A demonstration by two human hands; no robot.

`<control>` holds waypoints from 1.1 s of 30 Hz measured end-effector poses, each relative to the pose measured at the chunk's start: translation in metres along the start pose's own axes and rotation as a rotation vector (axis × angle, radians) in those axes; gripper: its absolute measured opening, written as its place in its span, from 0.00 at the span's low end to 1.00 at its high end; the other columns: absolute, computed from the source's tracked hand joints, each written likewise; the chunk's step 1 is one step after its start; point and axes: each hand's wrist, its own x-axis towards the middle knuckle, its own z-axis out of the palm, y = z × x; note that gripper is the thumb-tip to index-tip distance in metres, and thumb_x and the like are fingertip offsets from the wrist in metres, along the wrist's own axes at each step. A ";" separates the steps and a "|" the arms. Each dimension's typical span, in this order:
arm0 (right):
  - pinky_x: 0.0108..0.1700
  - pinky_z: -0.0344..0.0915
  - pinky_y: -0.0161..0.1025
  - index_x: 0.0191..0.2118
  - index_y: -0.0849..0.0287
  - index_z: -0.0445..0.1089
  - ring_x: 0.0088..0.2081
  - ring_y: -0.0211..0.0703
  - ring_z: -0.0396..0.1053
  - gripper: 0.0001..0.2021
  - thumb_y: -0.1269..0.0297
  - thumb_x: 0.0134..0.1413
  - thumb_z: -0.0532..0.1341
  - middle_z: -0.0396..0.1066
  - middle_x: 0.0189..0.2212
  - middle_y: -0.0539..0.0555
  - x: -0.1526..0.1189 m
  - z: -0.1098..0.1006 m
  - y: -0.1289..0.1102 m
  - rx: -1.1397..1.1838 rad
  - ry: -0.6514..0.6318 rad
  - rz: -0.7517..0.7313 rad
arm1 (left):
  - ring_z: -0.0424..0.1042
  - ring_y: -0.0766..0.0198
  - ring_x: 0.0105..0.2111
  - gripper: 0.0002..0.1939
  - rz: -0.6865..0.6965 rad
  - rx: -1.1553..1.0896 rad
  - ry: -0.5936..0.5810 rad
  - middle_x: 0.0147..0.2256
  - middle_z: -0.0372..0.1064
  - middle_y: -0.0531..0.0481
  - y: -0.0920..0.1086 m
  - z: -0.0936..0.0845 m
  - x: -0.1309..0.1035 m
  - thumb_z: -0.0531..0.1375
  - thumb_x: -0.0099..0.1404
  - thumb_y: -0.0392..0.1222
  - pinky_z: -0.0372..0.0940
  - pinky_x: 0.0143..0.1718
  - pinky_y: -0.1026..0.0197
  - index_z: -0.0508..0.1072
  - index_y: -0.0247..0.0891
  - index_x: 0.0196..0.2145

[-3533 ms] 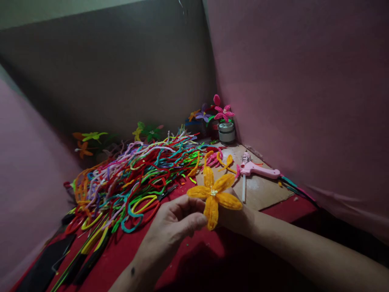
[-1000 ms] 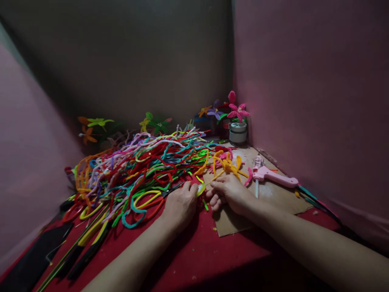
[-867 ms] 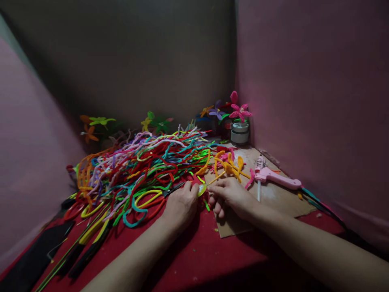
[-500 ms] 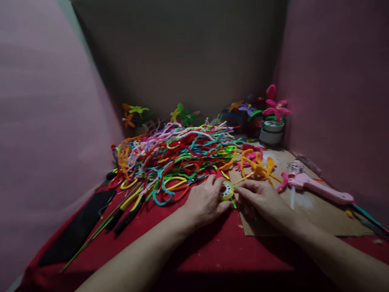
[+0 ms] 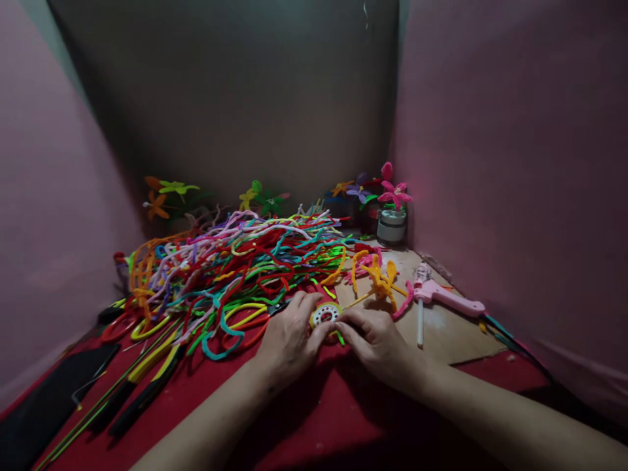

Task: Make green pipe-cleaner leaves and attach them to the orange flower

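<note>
At the left near side of the red cloth [image 5: 314,422] before you lies a flat black object [image 5: 46,399], then yellow-and-black-handled pliers [image 5: 147,383]. Farther back spreads a tangled heap of multicoloured fuzzy pipe cleaners [image 5: 235,252], with yellow-and-red-handled scissors [image 5: 251,320] at its near edge. At the centre, your left hand [image 5: 289,337] holds a round yellow disc with a white, hole-ringed middle [image 5: 326,315], fingers on its far left rim, thumb toward the near side. Your right hand [image 5: 380,343] is drawn in narrow, fingertips at the disc's right edge; whether they pinch anything, you cannot tell here. A steady left grip on the rim and a light, precise right fingertip touch should serve best. Just beyond that hand, an orange fuzzy-wire flower [image 5: 383,281] rests over brown cardboard [image 5: 451,343]. Farther right lies a pink glue gun [image 5: 449,297]; a grey round pot [image 5: 391,226] stands far behind. No brand, label or writing is readable.
</note>
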 end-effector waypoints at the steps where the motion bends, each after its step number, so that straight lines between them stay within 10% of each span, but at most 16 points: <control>1: 0.31 0.58 0.33 0.32 0.60 0.68 0.27 0.37 0.66 0.08 0.68 0.56 0.52 0.70 0.25 0.52 0.001 0.000 -0.003 -0.026 0.007 -0.032 | 0.68 0.61 0.36 0.16 0.004 -0.012 0.022 0.40 0.64 0.45 0.000 -0.002 0.000 0.52 0.61 0.45 0.64 0.37 0.59 0.63 0.37 0.46; 7: 0.34 0.60 0.33 0.40 0.63 0.66 0.32 0.39 0.68 0.10 0.75 0.53 0.52 0.71 0.31 0.56 0.023 0.006 -0.025 -0.134 0.010 -0.300 | 0.68 0.64 0.34 0.12 -0.113 -0.096 0.291 0.36 0.68 0.48 -0.015 -0.027 0.010 0.54 0.59 0.42 0.64 0.38 0.61 0.68 0.38 0.41; 12: 0.25 0.54 0.35 0.36 0.63 0.67 0.23 0.38 0.62 0.10 0.75 0.51 0.51 0.67 0.22 0.53 0.034 0.016 -0.032 -0.351 -0.070 -0.699 | 0.69 0.64 0.30 0.14 -0.357 -0.220 0.472 0.31 0.71 0.49 -0.060 -0.054 0.022 0.55 0.57 0.46 0.64 0.33 0.63 0.70 0.34 0.37; 17: 0.23 0.51 0.36 0.35 0.64 0.67 0.21 0.38 0.60 0.10 0.77 0.50 0.50 0.66 0.19 0.53 0.029 0.027 -0.026 -0.305 -0.001 -0.790 | 0.69 0.64 0.30 0.16 -0.458 -0.183 0.538 0.30 0.71 0.47 -0.099 -0.086 0.025 0.55 0.54 0.45 0.64 0.30 0.64 0.72 0.31 0.36; 33: 0.22 0.48 0.36 0.36 0.63 0.67 0.21 0.37 0.60 0.11 0.77 0.47 0.51 0.66 0.20 0.51 0.010 0.038 -0.015 -0.150 -0.211 -0.685 | 0.69 0.59 0.34 0.10 -0.287 0.165 0.074 0.32 0.72 0.47 -0.083 -0.059 0.042 0.57 0.51 0.36 0.61 0.38 0.60 0.76 0.38 0.30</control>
